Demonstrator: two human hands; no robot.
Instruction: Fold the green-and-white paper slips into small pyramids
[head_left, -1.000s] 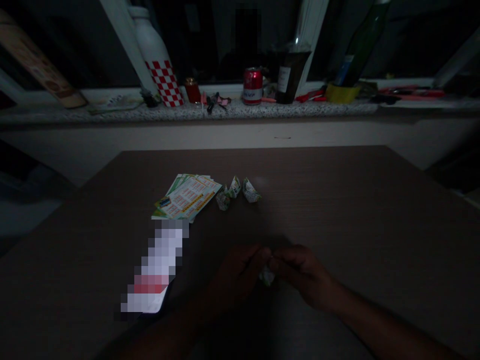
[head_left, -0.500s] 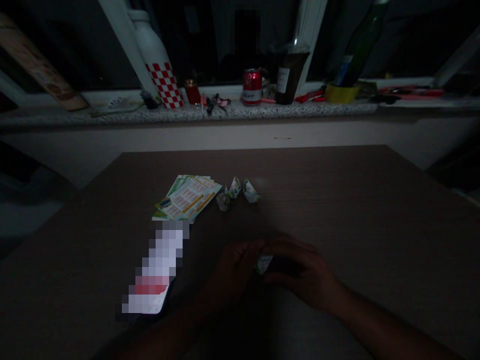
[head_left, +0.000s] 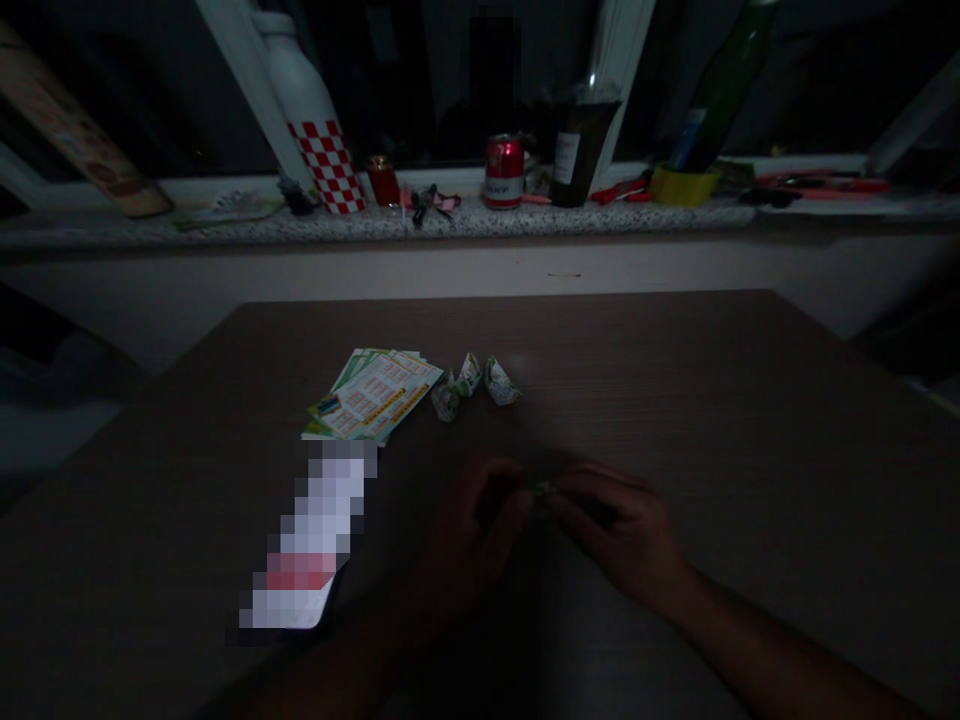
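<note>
Between the fingertips of both hands is a small piece of folded printed paper (head_left: 541, 489), greenish and mostly covered by the fingers. My left hand (head_left: 480, 525) pinches its left side, thumb against fingers. From the right, my right hand (head_left: 619, 525) pinches the other side. Farther back lie three small folded paper pieces (head_left: 501, 382) with green and white print. Beside them, to the left, is a loose stack of printed leaflets (head_left: 379, 393). A phone (head_left: 307, 612) with a lit, blurred-out screen lies left of my left hand.
The dark wooden table (head_left: 712, 400) reaches to the wall under a window. On the granite sill (head_left: 465, 218) stand a checkered bottle (head_left: 328, 150), a red can (head_left: 503, 172), a dark cup (head_left: 577, 160), a green bottle (head_left: 724, 90) and yellow tape (head_left: 682, 187).
Both hands have shifted, and the fingers now pinch the paper from either side. Less of the paper shows than before. The leaflets, phone and other folded pieces stay where they were.
</note>
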